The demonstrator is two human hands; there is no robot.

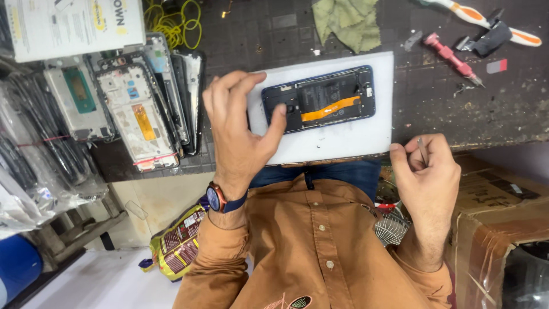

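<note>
An opened dark-blue phone (pixel 337 94), its back cover off and an orange flex cable showing inside, lies on a white pad (pixel 343 140) at the edge of the dark workbench. My left hand (pixel 237 134), with a watch on the wrist, hovers over the pad's left side; its thumb touches the phone's left end and its fingers are spread. My right hand (pixel 426 174) rests at the bench edge to the right of the pad, pinching a thin metal tool (pixel 422 150) like tweezers.
Several phone frames and screens (pixel 137 109) are stacked at the left beside plastic-wrapped parts. At the back lie a yellow cable (pixel 177 26), a green cloth (pixel 349 23), a red screwdriver (pixel 452 57) and a white-and-orange brush (pixel 486 20). A cardboard box (pixel 503 217) stands lower right.
</note>
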